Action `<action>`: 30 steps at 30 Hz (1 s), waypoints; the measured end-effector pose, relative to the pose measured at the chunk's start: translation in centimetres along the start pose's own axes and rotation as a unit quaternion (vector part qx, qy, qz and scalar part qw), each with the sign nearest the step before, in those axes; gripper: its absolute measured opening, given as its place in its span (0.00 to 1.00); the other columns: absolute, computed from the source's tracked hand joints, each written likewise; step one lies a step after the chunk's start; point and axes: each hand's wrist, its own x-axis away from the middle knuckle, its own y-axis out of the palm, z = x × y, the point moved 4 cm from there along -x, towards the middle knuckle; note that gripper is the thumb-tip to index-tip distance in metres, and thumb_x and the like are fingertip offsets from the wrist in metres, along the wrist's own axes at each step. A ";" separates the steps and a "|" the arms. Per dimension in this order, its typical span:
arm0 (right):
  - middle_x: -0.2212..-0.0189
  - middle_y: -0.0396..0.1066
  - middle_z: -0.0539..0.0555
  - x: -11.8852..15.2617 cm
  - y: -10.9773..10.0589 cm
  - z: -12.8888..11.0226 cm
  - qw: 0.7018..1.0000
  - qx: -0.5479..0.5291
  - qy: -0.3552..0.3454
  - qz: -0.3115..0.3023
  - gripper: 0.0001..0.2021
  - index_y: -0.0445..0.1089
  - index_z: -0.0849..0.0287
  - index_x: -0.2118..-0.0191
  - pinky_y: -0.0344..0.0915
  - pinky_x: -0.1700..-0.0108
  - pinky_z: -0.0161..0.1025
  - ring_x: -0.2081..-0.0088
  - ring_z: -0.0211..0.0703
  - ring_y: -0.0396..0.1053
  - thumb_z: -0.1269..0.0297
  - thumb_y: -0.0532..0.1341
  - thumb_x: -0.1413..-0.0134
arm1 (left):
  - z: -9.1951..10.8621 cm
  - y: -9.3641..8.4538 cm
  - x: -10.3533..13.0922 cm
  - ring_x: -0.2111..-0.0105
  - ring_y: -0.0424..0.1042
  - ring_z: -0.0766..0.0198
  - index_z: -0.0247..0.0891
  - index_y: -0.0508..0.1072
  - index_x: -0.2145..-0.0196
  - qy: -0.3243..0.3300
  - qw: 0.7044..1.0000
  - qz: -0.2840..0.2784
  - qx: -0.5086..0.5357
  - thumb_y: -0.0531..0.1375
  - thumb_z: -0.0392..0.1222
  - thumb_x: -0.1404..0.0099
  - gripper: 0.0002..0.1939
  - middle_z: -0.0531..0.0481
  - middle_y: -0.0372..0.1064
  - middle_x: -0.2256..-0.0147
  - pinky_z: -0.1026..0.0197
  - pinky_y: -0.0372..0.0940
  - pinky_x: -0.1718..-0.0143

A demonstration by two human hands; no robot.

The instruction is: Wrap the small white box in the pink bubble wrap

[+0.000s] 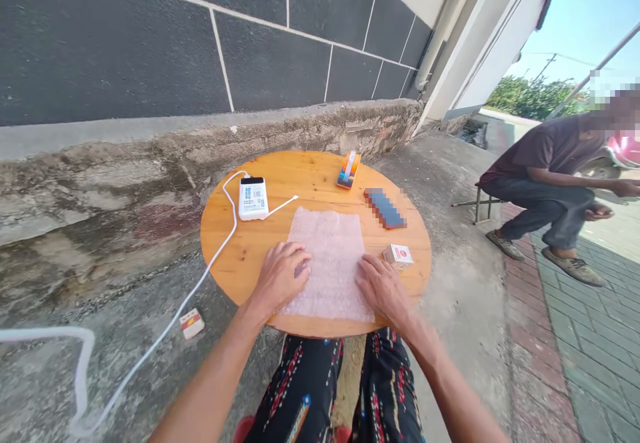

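A sheet of pinkish-clear bubble wrap (331,256) lies flat near the front of a round wooden table (305,173). My left hand (284,271) rests on its left edge, palm down, with the fingers loosely bent and apart. On the opposite edge lies my right hand (383,288), fingers stretched over the sheet and nothing visible in them. Just beyond that hand stands a small white box (399,256). Farther back on the right are a dark, pixelated phone-like slab with an orange edge (385,208) and a roll of tape in an orange wrapper (349,169).
A white power bank (253,199) with a short cable sits at the table's back left. Its long white cord (200,283) runs off the left side. On the ground lies a small packet (192,323). A person (555,169) sits on a stool at right. A wall (260,49) stands behind.
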 end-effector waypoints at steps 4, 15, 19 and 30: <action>0.44 0.64 0.63 0.9 -0.7 -2.7 1.000 -0.001 0.000 0.015 0.13 0.69 0.59 0.53 0.63 0.48 0.54 0.45 0.57 0.61 0.70 0.53 0.41 | -0.3 -0.1 0.0 0.52 0.65 0.53 0.45 0.76 0.61 -0.007 1.000 -0.005 0.021 0.59 0.40 0.40 0.09 0.50 0.70 0.52 0.49 0.61 0.51; 0.56 0.75 0.56 6.6 -4.2 3.3 0.994 -0.040 0.070 0.069 0.10 0.73 0.54 0.60 0.62 0.51 0.49 0.53 0.50 0.70 0.64 0.53 0.38 | -0.9 0.3 -0.1 0.52 0.66 0.53 0.45 0.75 0.61 0.005 1.000 0.001 0.030 0.58 0.41 0.41 0.10 0.51 0.71 0.52 0.49 0.60 0.50; 0.44 0.65 0.60 5.0 -5.1 8.4 0.986 -0.051 0.123 0.104 0.19 0.65 0.56 0.46 0.61 0.46 0.53 0.44 0.54 0.63 0.64 0.56 0.43 | -0.8 -0.1 0.2 0.53 0.67 0.55 0.43 0.75 0.62 0.011 0.996 0.050 0.067 0.56 0.39 0.39 0.10 0.49 0.71 0.54 0.52 0.61 0.49; 0.54 0.73 0.56 -0.1 -4.7 6.8 0.976 -0.178 0.120 0.025 0.20 0.66 0.55 0.48 0.66 0.53 0.50 0.56 0.51 0.71 0.63 0.61 0.50 | -0.9 -1.2 0.6 0.58 0.67 0.57 0.40 0.75 0.65 -0.070 0.992 0.076 0.070 0.54 0.33 0.40 0.10 0.50 0.73 0.62 0.55 0.63 0.54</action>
